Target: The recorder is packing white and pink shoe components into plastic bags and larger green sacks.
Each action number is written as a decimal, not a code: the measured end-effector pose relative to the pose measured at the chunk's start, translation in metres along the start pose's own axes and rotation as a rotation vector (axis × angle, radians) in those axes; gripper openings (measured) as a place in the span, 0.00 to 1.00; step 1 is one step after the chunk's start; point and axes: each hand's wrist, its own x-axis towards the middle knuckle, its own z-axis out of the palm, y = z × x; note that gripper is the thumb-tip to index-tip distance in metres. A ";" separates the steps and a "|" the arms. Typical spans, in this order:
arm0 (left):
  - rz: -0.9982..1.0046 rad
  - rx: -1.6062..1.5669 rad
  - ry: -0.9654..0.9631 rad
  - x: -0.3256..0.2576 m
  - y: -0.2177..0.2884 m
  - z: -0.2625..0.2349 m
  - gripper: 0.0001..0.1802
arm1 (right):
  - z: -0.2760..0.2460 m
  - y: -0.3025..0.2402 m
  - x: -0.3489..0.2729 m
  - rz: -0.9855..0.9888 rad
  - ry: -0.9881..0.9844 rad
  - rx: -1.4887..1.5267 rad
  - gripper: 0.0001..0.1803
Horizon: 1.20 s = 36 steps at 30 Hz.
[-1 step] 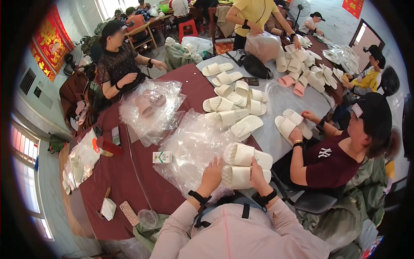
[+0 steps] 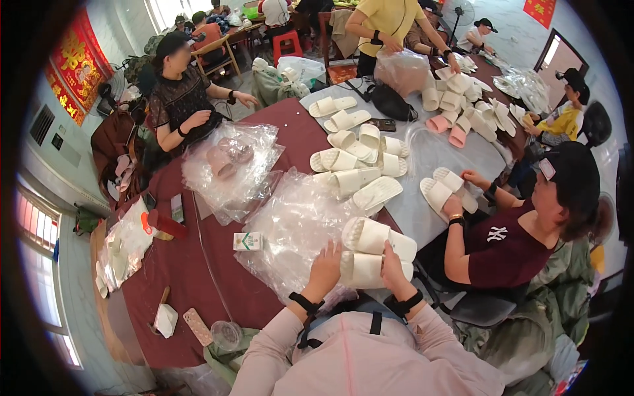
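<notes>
A pair of white slide slippers [image 2: 378, 236] lies side by side in front of me, slightly above the table edge. My right hand [image 2: 396, 272] grips the pair from the near side, with its thumb over the slippers. At the other end of the pair is my left hand [image 2: 323, 269], its fingers stretched out over clear plastic bags [image 2: 281, 218]. Whether its fingertips touch the nearest slipper I cannot tell. More white slippers [image 2: 356, 178] are heaped just beyond, some overlapping.
A small white-and-green box [image 2: 248, 241] rests beside the bags on the dark red tablecloth [image 2: 158, 310]. Left of it are a red bottle [image 2: 168, 224] and a patterned phone [image 2: 197, 326]. At my right a co-worker [image 2: 508, 244] handles another white pair [image 2: 449, 190]. Another person [image 2: 185, 99] sits across.
</notes>
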 end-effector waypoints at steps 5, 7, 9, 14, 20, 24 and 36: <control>0.026 0.110 0.030 0.003 0.017 -0.006 0.30 | 0.018 -0.012 -0.021 0.068 -0.190 0.294 0.34; -0.004 0.167 0.019 0.005 0.022 -0.010 0.30 | 0.017 -0.008 -0.023 0.099 -0.262 0.320 0.36; -0.020 0.140 0.016 0.008 0.026 -0.014 0.31 | 0.021 -0.011 -0.029 0.125 -0.549 0.417 0.38; -0.002 0.152 0.054 0.009 0.032 -0.019 0.32 | 0.025 -0.010 -0.027 0.202 -0.702 0.653 0.39; 0.076 0.186 0.032 0.009 0.041 -0.031 0.31 | 0.034 -0.017 -0.019 0.233 -0.954 0.925 0.38; 0.125 0.140 0.019 0.007 0.043 -0.041 0.31 | 0.051 -0.031 -0.029 0.169 -0.793 0.907 0.34; -0.503 -0.868 0.579 -0.008 -0.005 -0.041 0.37 | 0.073 -0.045 -0.040 0.048 -0.692 0.760 0.24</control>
